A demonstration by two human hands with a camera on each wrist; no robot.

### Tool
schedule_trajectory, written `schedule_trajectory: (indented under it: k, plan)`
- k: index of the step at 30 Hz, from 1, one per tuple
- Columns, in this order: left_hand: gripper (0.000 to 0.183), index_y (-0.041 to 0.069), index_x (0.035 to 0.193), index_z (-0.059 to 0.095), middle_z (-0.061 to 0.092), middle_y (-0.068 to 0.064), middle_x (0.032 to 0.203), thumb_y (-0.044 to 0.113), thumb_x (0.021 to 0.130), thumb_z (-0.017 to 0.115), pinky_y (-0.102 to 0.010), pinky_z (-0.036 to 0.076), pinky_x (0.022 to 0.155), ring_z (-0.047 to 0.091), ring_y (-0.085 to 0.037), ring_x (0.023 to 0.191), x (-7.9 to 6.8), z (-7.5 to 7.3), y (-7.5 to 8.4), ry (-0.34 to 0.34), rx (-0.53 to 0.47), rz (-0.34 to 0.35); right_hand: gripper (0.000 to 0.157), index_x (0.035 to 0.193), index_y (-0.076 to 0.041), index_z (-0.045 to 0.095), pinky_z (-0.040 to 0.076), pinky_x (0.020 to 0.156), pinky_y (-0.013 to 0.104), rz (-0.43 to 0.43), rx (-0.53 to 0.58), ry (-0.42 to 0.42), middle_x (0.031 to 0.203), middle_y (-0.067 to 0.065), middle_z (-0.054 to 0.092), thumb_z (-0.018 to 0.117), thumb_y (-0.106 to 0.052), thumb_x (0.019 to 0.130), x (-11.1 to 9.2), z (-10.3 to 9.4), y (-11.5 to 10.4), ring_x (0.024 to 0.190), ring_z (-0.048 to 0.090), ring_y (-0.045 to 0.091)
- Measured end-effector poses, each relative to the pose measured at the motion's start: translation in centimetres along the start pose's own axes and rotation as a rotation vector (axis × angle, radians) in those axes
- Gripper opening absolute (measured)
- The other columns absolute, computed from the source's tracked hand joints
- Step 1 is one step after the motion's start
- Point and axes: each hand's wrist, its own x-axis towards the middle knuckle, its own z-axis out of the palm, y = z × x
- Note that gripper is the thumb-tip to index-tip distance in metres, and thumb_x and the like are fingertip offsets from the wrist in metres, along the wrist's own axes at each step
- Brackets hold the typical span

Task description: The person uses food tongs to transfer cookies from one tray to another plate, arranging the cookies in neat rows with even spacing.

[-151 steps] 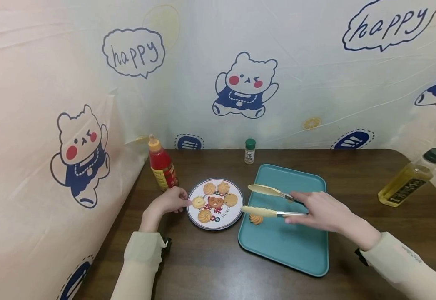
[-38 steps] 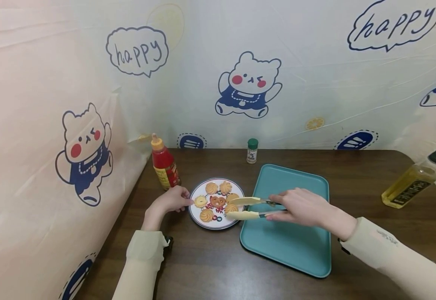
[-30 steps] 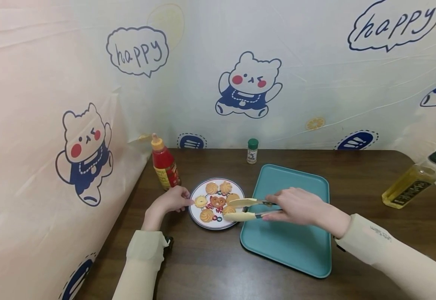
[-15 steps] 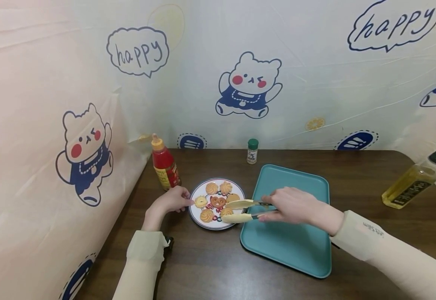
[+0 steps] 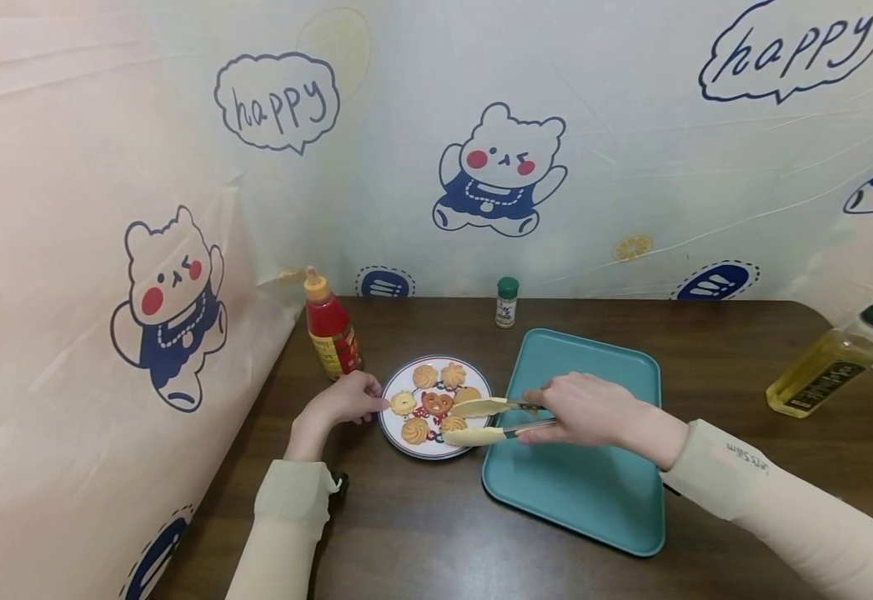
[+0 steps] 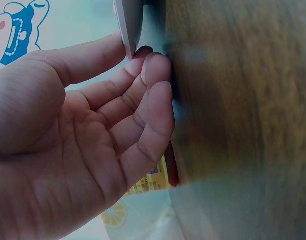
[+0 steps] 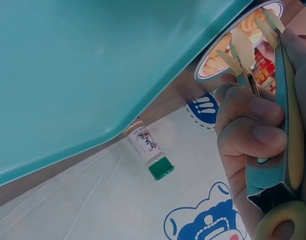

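My left hand (image 5: pixel 340 403) pinches the left rim of a round white plate (image 5: pixel 436 455) with a printed design. In the left wrist view, the thumb (image 6: pixel 95 59) lies on one side of the rim and the fingertips on the other. Several cookies lie on the plate, among them a swirl cookie (image 5: pixel 415 431) near the front. My right hand (image 5: pixel 586 408) holds food tongs (image 5: pixel 481 407) with cream tips, which stand apart over the plate's right side. Another cookie (image 5: pixel 453 424) shows between the tips, partly hidden; whether they touch it I cannot tell.
A teal tray (image 5: pixel 571 500) lies right of the plate, under the right hand. A red sauce bottle (image 5: pixel 333 337) stands behind the left hand. A green-capped shaker (image 5: pixel 506 304) is at the back, and an oil bottle (image 5: pixel 826 367) at the far right.
The right hand has moved left with the tongs, from over the tray to over the plate. The swirl cookie earlier on the tray is now on the plate. The left hand keeps its hold.
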Motion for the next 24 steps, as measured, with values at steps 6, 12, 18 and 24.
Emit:
schedule_trajectory:
  k: [6,12,18,24]
  plan:
    - [0.028,0.001,0.110,0.064,0.064,-0.009,0.089,0.022,0.094,0.071,-0.033,0.055,0.072,0.061,-0.022,0.077,0.0,0.0,0.0,0.000,-0.004,-0.005,0.059,0.121,-0.005,0.070,0.029,0.043,0.023,0.008,0.012,-0.004,0.066,-0.010,0.052,0.068,-0.055,0.089,-0.1,0.0,0.1,0.048,0.040,0.004]
    - [0.027,0.001,0.110,0.064,0.064,-0.009,0.088,0.021,0.094,0.071,-0.034,0.055,0.071,0.061,-0.022,0.077,-0.1,0.0,0.0,0.002,-0.005,-0.002,0.062,0.124,-0.005,0.069,0.027,0.043,0.023,0.026,0.017,-0.008,0.062,-0.010,0.049,0.069,-0.056,0.088,-0.2,0.0,0.2,0.046,0.039,0.004]
    - [0.025,0.001,0.108,0.064,0.064,-0.009,0.087,0.020,0.094,0.071,-0.033,0.055,0.071,0.061,-0.022,0.076,0.0,0.1,0.0,0.006,0.001,0.002,0.064,0.125,-0.004,0.068,0.028,0.043,0.023,0.039,0.019,0.021,0.062,-0.010,0.048,0.069,-0.057,0.088,-0.6,-0.2,0.3,0.046,0.040,0.004]
    - [0.022,0.001,0.104,0.065,0.063,-0.009,0.083,0.020,0.094,0.071,-0.033,0.055,0.069,0.061,-0.022,0.073,0.2,0.2,-0.1,0.010,0.013,0.018,0.069,0.127,-0.006,0.067,0.033,0.044,0.023,0.037,0.032,0.072,0.067,-0.010,0.052,0.063,-0.063,0.089,-1.2,-0.7,0.7,0.048,0.042,0.002]
